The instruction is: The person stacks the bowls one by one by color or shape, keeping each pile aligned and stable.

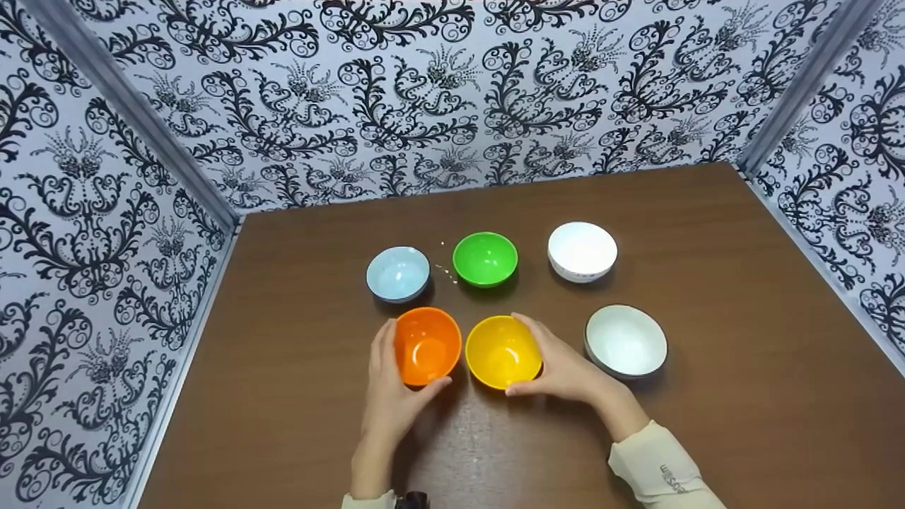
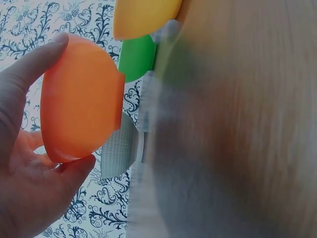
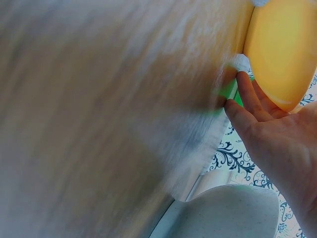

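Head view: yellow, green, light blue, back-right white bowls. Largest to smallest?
1. Yellow bowl (looks nearer the camera, so true size unsure)
2. White bowl
3. Green bowl and light blue bowl: too alike to rank

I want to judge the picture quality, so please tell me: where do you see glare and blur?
Head view: glints inside the orange bowl and yellow bowl, hazy shine on the near table; left wrist view: table badly smeared, orange bowl clearer; right wrist view: table blurred, right hand clearer.
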Available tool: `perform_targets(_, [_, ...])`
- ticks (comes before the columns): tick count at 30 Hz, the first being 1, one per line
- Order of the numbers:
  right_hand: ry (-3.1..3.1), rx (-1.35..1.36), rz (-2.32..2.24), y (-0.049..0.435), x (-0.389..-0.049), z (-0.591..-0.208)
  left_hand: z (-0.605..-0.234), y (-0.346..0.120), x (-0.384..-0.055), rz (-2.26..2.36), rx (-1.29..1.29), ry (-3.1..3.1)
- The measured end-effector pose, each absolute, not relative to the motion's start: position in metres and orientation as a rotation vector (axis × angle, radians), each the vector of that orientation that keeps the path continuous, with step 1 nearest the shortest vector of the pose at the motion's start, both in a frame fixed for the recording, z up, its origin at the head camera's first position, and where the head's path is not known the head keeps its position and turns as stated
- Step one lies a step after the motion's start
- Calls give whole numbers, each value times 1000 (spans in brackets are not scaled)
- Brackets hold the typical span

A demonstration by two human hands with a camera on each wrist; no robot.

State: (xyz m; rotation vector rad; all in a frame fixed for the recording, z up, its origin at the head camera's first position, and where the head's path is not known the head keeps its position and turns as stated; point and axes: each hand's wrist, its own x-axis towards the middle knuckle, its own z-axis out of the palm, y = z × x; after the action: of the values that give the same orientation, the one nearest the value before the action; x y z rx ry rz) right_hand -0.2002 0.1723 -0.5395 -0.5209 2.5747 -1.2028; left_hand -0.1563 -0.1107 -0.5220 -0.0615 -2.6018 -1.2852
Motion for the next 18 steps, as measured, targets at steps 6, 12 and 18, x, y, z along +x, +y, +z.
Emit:
perform_targets(6, [2583,-526,-1209,172,-199,-537,-520,-107,-158,-1268,-104,-2590])
perform_targets(12, [2577,-515,-1206,171,-200,-538,-516,-101,-158,-1285,-130,-2587])
perform_targets(18, [2579,-517,-1206,172,-200,-539,-513,-98,-158,-1284,-164,-2582])
